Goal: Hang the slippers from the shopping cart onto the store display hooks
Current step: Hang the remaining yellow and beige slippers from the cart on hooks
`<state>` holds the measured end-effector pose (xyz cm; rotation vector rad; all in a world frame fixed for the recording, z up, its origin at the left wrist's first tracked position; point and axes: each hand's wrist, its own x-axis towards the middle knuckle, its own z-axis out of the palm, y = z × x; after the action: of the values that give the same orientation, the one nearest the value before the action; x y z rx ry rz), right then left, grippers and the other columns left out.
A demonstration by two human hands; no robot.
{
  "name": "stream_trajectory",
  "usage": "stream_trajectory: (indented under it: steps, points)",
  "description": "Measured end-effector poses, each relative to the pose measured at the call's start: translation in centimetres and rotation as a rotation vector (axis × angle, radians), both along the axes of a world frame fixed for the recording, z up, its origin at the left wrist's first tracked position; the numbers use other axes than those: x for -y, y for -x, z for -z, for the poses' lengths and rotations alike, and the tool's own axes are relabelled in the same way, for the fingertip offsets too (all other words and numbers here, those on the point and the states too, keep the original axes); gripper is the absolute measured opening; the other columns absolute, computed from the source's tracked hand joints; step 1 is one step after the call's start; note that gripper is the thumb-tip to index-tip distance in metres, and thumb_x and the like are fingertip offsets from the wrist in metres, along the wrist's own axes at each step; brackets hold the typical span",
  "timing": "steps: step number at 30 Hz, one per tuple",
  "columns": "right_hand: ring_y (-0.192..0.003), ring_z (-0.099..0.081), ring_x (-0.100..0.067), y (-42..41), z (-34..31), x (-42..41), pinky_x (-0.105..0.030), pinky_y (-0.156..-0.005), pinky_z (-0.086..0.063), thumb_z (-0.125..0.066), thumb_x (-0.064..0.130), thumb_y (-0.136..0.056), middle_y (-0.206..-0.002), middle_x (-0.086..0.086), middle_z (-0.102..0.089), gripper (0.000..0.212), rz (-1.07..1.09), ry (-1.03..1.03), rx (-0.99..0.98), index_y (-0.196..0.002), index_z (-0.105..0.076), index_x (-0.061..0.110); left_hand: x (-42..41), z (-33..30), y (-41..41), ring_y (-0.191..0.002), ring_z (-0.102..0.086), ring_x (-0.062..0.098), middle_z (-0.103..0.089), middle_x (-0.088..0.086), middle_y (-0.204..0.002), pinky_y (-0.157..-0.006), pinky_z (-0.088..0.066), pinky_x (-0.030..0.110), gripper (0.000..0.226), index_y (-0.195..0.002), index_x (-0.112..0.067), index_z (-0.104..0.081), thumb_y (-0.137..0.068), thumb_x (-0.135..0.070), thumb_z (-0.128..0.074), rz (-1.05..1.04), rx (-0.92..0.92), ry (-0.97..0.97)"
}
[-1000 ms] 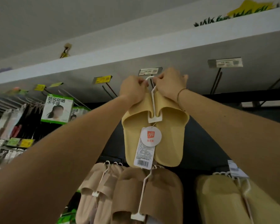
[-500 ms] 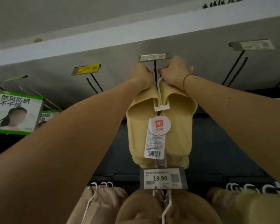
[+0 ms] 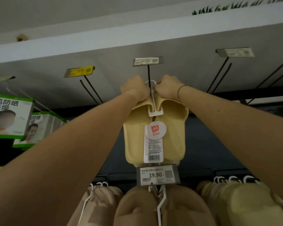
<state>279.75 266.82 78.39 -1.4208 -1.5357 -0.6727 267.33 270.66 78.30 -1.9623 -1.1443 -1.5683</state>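
Head view: I have the yellow slippers (image 3: 155,136) up at the display hook (image 3: 148,74), just below its price tag (image 3: 147,61). My left hand (image 3: 135,89) and right hand (image 3: 167,88) are both curled tight around the slipper tops, either side of the white hanger (image 3: 153,101), whose loop sits around the rod. I judge this the seating step; next I should slide the loop back along the hook, then release. The pair's long axis runs vertical, swing tag (image 3: 154,141) facing me.
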Motion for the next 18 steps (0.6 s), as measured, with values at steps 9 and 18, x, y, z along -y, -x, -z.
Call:
stream_trajectory:
  steps: [9, 18]
  points:
    - [-0.070, -0.056, -0.024, -1.6, 3.8, 10.2, -0.028, -0.059, -0.044, -0.057, 0.034, -0.092, -0.085, -0.011, -0.062, 0.026, 0.215, 0.096, 0.145, -0.077, -0.057, 0.013, 7.8, 4.8, -1.0, -0.080, -0.065, 0.028, -0.067, 0.007, -0.086, -0.074, -0.057, 0.043, 0.022, -0.095, -0.012, -0.068, -0.095, -0.024, -0.049, 0.013, -0.288, -0.151]
    - [-0.106, -0.070, -0.033, -11.0, 11.1, 26.3, -0.044, -0.099, -0.051, -0.058, 0.044, -0.098, -0.111, -0.018, -0.073, 0.044, 0.574, 1.230, -0.146, -0.124, -0.062, 0.009, 19.3, 11.6, -10.9, -0.088, -0.070, 0.021, -0.076, 0.003, -0.092, -0.083, -0.058, 0.035, 0.023, -0.094, -0.013, -0.077, -0.094, -0.029, -0.060, 0.406, -0.584, 0.250]
